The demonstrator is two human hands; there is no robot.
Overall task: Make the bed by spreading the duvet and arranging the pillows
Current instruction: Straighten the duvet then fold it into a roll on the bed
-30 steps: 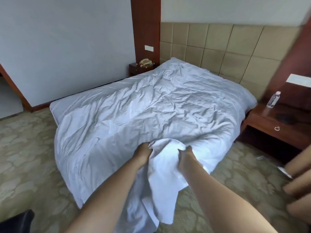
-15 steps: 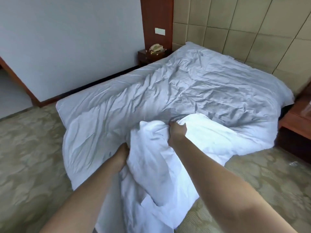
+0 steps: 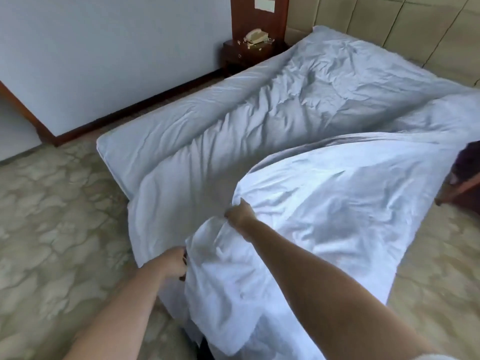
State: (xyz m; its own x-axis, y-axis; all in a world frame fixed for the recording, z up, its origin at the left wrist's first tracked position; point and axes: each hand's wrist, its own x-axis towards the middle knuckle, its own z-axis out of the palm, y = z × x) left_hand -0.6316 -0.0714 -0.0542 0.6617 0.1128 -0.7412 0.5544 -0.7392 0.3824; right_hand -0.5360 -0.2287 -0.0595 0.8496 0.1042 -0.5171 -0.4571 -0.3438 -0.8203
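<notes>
Change: since the earlier frames, both hands have spread apart along the duvet edge, the right one has travelled forward over the bed, and a big fold of duvet has billowed up on the right side of the bed.
Head view, duvet: the white duvet (image 3: 298, 105) lies rumpled across the bed (image 3: 104, 146), reaching the padded headboard (image 3: 389, 29) at the far end; its near corner is lifted off the bed and hangs toward the patterned floor (image 3: 52, 216).
Head view, right hand: the right hand (image 3: 240, 213) sits above the near end of the bed, its fingers clamped on a bunch of duvet edge.
Head view, left hand: the left hand (image 3: 175, 263) is just off the near corner of the bed, lower than the right; its fingers are curled into the duvet cloth, holding it.
Head view, surroundings: a nightstand (image 3: 246, 54) with a telephone (image 3: 255, 36) stands at the far left corner of the bed, against the wall (image 3: 104, 48).
Pillows: none visible on the bed.
Step in hand: by my reading, the duvet is being spread; it is not yet flat.
Next move: likely a lift and shake toward the headboard, then squaring the near edge with the foot of the bed, keeping both grips firm.
</notes>
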